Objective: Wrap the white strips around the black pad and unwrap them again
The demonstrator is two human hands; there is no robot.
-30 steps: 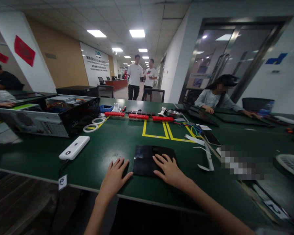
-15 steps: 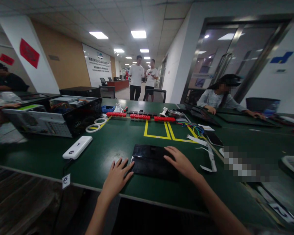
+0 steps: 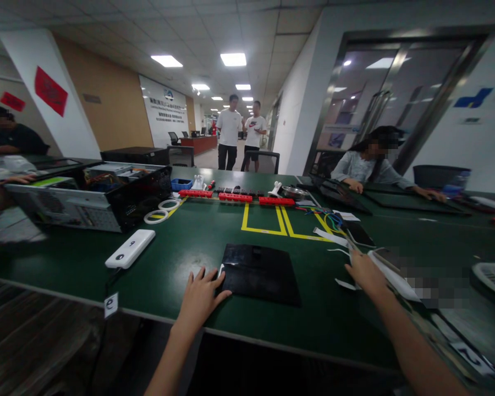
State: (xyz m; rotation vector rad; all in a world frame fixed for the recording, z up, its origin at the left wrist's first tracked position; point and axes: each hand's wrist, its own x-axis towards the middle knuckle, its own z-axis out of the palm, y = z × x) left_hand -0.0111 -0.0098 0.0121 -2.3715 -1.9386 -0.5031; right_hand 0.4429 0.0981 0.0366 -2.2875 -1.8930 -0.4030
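A black rectangular panel (image 3: 258, 275) lies flat on the green table in front of me. My left hand (image 3: 200, 297) rests at its left edge with fingers spread, the fingertips touching a small white piece on that edge. To the right of the panel, my right hand (image 3: 367, 272) is over a bunch of white strips (image 3: 331, 236), thumb and fingers closed on one strip. The hand covers most of that strip, and its lower end (image 3: 345, 284) shows below the thumb.
An open computer case (image 3: 91, 192), a white power bank (image 3: 131, 248) and two white tape rolls (image 3: 157, 216) are on the left. Red holders (image 3: 235, 197) line the back, with wires (image 3: 334, 220) and a phone (image 3: 359, 235) at right. Co-workers sit at both sides.
My right hand has left the black panel and moved right to the white strips. My left hand stays at the panel's left edge.
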